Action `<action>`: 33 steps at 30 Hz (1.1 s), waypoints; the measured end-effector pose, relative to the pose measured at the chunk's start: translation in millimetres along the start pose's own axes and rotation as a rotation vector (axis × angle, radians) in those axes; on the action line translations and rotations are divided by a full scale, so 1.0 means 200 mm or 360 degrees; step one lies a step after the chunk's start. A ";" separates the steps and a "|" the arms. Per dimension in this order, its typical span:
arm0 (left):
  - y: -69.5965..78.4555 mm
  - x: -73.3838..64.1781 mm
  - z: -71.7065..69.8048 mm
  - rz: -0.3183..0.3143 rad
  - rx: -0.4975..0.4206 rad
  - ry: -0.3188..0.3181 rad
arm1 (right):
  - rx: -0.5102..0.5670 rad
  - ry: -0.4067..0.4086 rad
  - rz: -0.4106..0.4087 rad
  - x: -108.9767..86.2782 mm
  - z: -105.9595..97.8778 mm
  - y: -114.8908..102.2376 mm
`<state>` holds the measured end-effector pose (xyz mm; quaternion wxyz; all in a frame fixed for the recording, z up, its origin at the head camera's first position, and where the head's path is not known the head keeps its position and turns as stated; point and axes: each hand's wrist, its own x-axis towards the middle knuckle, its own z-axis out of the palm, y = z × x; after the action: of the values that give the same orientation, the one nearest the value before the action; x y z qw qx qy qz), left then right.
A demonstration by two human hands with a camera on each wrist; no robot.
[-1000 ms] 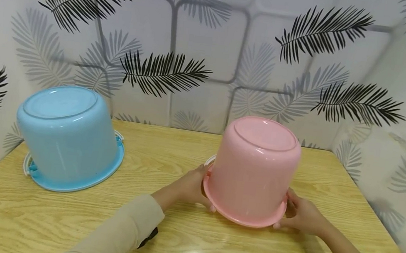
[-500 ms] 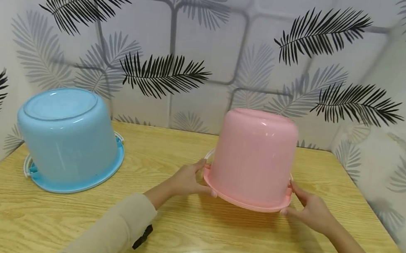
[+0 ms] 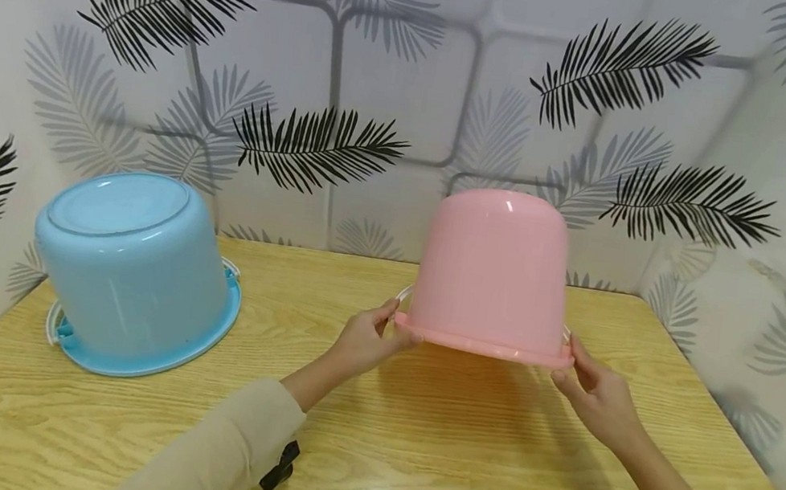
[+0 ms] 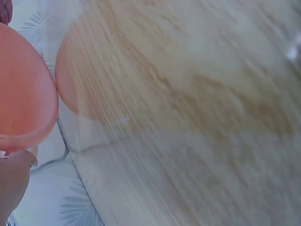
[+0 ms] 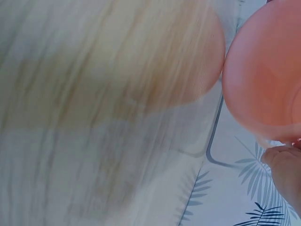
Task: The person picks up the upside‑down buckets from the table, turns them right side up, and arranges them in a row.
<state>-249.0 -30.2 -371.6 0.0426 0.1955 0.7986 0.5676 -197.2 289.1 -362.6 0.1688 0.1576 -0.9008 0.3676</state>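
Note:
A pink bucket [image 3: 494, 277] is upside down and tilted, its near rim raised off the table and its base leaning back toward the wall. My left hand [image 3: 363, 340] pinches the rim at its left side, beside the white handle. At the right side of the rim, my right hand [image 3: 601, 398] holds on with thumb and fingers. Both wrist views look into the bucket's open mouth, the pink inside [image 4: 23, 89] in the left one and the pink wall [image 5: 263, 75] in the right one. The far rim seems to touch the tabletop.
A blue bucket [image 3: 135, 272] stands upside down on the left of the wooden table [image 3: 310, 462], its white handle lying by the rim. A wall with a leaf pattern [image 3: 398, 76] rises right behind the table's back edge.
The near rim of the pink bucket has been lifted upward and its base has tipped back, so its bottom face is out of sight. Both hands have risen with the rim. The blue bucket stays put.

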 end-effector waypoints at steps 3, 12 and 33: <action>0.00 0.00 0.00 0.0045 0.0020 0.0063 | -0.0005 0.0118 -0.0069 0.00 0.02 0.00; 0.00 -0.02 0.01 0.0135 0.0067 0.0188 | -0.0137 0.0486 -0.0298 0.02 0.06 0.01; 0.02 0.02 0.06 0.0326 -0.0050 0.0377 | 0.0172 0.0735 -0.0285 0.06 0.08 -0.02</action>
<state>-248.6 -17.7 -372.2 -0.1070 0.2068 0.7651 0.6004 -208.8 272.0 -366.0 0.3933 0.1574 -0.7999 0.4250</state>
